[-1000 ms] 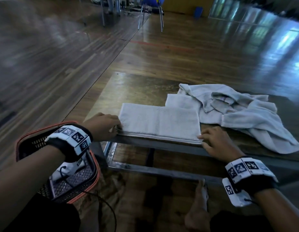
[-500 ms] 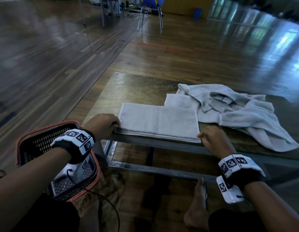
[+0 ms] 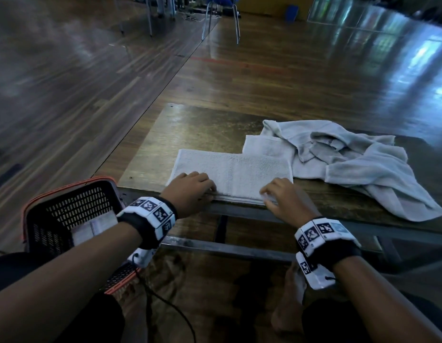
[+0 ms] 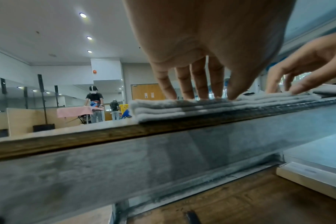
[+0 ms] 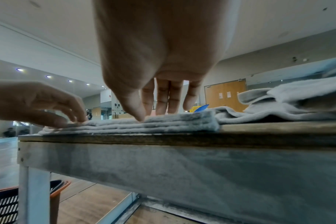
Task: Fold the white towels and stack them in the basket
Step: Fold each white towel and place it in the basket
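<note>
Sliding inward since a second ago, our left hand and right hand press spread fingers on the folded white terry towel, lower centre; next fold imminent.

Folded towel left of towel heap

no text, brand or number can be read here. the wrist bands carry only black-and-white square code patterns, and the papers on the far door are too small to read.
</note>
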The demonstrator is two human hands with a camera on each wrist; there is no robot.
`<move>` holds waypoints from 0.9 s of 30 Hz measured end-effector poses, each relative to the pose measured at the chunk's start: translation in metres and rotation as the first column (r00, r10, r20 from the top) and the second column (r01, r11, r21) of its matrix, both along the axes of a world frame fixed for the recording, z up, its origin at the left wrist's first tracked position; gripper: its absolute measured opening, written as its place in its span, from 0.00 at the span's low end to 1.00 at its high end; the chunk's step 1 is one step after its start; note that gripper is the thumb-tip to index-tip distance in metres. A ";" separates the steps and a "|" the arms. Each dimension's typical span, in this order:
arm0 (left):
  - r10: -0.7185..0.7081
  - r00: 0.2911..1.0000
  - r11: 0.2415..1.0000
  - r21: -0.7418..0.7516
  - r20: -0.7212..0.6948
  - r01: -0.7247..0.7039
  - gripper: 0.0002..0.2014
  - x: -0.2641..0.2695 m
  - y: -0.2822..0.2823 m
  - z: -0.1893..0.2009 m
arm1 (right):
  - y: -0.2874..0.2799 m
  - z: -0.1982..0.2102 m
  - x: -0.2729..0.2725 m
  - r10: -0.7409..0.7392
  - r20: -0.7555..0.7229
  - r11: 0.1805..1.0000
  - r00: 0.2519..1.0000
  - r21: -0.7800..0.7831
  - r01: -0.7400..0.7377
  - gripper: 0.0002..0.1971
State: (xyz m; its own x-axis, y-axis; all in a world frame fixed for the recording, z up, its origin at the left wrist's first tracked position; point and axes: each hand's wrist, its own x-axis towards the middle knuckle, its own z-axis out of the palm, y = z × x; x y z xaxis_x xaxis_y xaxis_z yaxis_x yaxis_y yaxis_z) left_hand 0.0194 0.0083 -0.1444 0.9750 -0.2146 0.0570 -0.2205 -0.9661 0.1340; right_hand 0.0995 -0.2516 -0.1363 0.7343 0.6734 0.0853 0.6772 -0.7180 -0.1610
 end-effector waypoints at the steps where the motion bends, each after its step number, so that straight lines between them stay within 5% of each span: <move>1: 0.020 1.000 1.000 -0.010 -0.004 -0.020 0.13 0.002 -0.004 -0.001 | 0.003 -0.001 0.000 -0.020 -0.019 1.000 1.000 -0.008 0.019 0.09; 10: 0.087 0.993 0.982 -0.177 0.074 -0.072 0.07 0.006 -0.002 -0.010 | -0.004 -0.006 0.003 -0.043 -0.102 0.994 0.994 0.099 0.053 0.04; 17: -0.115 0.986 0.993 0.037 0.118 0.111 0.09 -0.001 0.015 -0.016 | -0.021 -0.011 0.001 0.011 0.002 0.999 1.000 0.049 -0.011 0.07; 27: 0.049 0.992 0.999 -0.030 0.119 -0.045 0.12 0.013 0.026 -0.009 | -0.033 -0.003 0.018 -0.094 0.069 0.993 0.993 0.082 0.088 0.12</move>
State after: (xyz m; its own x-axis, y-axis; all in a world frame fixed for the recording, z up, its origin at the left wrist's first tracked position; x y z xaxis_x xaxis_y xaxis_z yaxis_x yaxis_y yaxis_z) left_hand 0.0323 0.0346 -0.1535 0.9698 -0.1655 0.1791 -0.1909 -0.9722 0.1353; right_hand 0.1171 -0.2843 -0.1389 0.7821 0.5933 0.1908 0.6216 -0.7643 -0.1717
